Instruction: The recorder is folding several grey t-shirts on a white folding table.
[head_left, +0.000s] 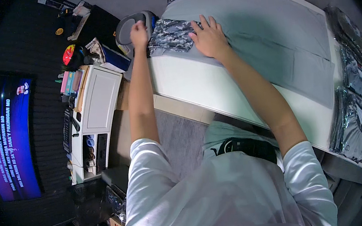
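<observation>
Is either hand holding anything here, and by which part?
Left hand grips the iron by its handle. Right hand holds nothing; it presses flat on the camouflage garment.

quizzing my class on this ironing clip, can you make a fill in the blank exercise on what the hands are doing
1. The right hand lies flat, fingers spread, on the ____ patterned garment.
2. The left hand grips the handle of the ____.
3. The garment rests on a grey cloth spread over a ____ table.
4. Packed garments in clear bags lie at the person's ____ side.

Missing words: camouflage; iron; white; right
</observation>
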### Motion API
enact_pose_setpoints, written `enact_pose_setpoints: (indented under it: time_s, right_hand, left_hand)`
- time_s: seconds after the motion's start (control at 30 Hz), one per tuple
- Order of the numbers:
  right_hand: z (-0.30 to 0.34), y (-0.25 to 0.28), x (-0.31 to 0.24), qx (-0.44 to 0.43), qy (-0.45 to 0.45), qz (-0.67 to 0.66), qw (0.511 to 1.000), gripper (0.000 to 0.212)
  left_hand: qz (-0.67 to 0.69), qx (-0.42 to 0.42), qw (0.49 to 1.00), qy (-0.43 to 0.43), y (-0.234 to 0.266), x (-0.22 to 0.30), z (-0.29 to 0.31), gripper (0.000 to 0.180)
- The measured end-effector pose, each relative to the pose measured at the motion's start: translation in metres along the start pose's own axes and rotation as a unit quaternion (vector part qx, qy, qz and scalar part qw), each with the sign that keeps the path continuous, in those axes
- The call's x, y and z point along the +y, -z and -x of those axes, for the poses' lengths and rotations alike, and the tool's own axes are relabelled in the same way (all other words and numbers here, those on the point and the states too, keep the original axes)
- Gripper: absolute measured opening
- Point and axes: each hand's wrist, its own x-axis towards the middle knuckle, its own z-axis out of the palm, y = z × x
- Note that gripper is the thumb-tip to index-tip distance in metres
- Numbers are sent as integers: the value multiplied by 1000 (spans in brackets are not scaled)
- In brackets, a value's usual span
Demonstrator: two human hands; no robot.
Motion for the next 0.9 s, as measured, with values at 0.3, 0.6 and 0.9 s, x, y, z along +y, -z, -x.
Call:
enact_pose_setpoints:
  time_s: [0.3,0.6,0.9]
  right_hand:
    - [8,-8,34,-69,-19,60,996,55]
    - [6,-5,28,-74,-17,78,994,57]
    - [7,-6,32,-62,-5,60,996,57]
  left_hand:
    - [183,-244,931,198,63,-17,125,47]
    - [316,-231,889,238,43,-24,122,28]
    - [426,-125,885,139,25,-44,96,23]
